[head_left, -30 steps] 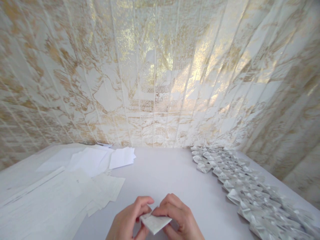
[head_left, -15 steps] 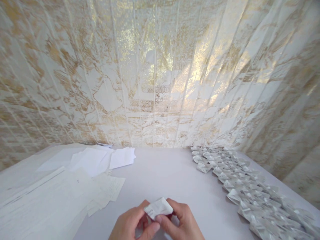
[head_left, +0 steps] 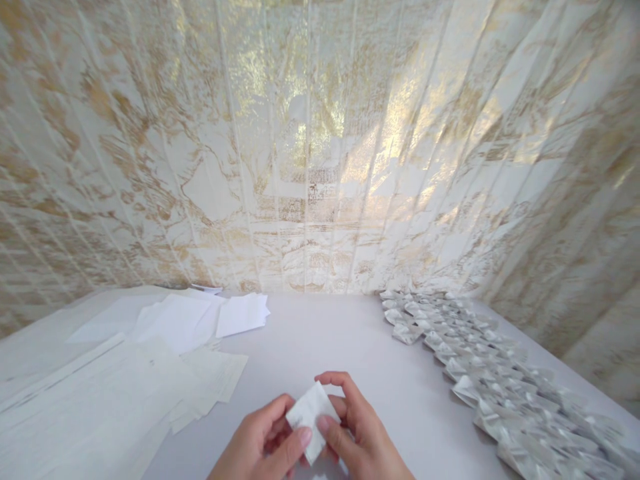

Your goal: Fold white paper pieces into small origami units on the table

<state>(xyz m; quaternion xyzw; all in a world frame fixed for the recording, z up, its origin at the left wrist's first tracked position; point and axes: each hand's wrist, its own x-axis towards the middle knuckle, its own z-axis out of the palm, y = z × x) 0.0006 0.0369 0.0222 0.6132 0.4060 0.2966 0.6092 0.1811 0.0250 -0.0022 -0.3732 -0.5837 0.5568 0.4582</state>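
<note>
Between my two hands is a small folded piece of white paper (head_left: 311, 408), tilted so one corner points up. My left hand (head_left: 267, 437) pinches its lower left side, thumb on the front face and fingers curled behind. My right hand (head_left: 357, 427) grips the right side with its thumb on the paper, while the index finger reaches up to the top corner. Part of the paper is hidden under both thumbs. A bit of something white (head_left: 320, 477) shows below the hands at the bottom edge, too little to make out.
Loose white sheets (head_left: 173, 320) and greyish printed papers (head_left: 85, 393) spread over the left of the pale table (head_left: 320, 340). Rows of small folded paper pieces (head_left: 480, 373) line the right side. A patterned gold-and-white curtain (head_left: 310, 167) hangs behind the table.
The folded paper has turned from lying nearly flat to standing more upright, its corner raised. My right index finger has lifted to that corner, and my left thumb has moved onto the paper's front.
</note>
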